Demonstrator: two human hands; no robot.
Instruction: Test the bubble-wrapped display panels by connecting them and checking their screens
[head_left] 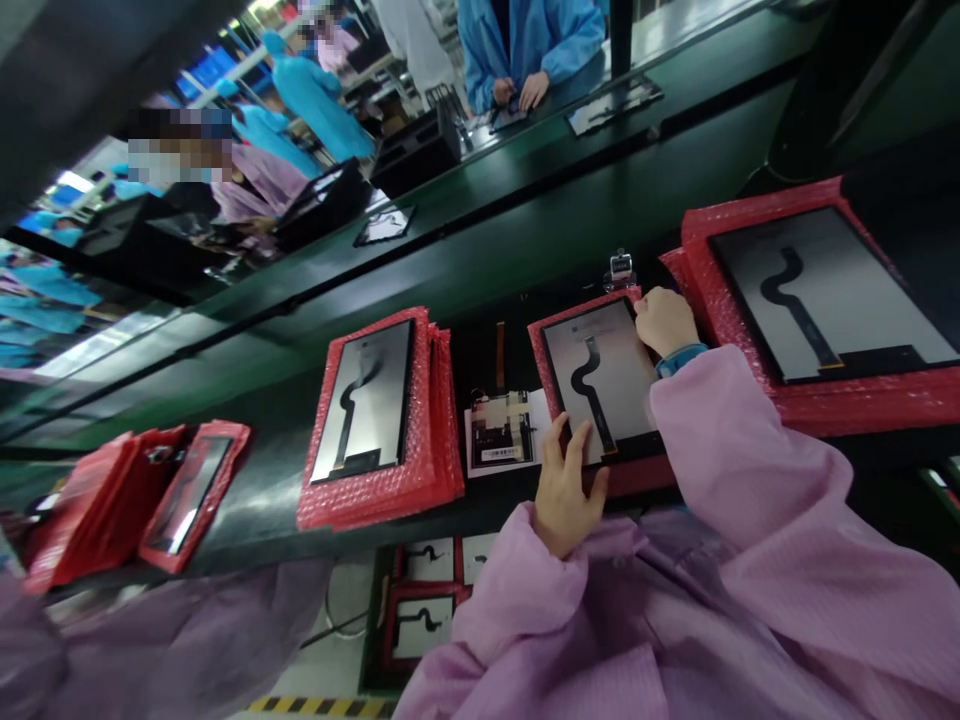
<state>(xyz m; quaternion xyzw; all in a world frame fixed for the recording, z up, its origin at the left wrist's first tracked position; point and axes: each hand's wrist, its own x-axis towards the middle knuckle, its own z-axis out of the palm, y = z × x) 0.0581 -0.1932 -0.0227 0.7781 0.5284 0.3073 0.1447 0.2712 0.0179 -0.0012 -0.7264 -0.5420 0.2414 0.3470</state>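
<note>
A display panel [619,375] with a curved black flex cable lies on a red bubble-wrap sleeve in front of me. My left hand [566,490] rests at its lower left corner, fingers apart. At the panel's upper right edge is my right hand [666,320], its fingers bent and their tips partly hidden. Left of the panel, a small circuit board [501,428] with tape and an orange flex strip lies over a white sheet.
More panels lie on red sleeve stacks, one to the left [364,400] and one to the right [832,290]. Red sleeves [97,510] sit at the far left. A metal clip-like part [620,268] stands behind the panel. A person in blue [525,50] works across the bench.
</note>
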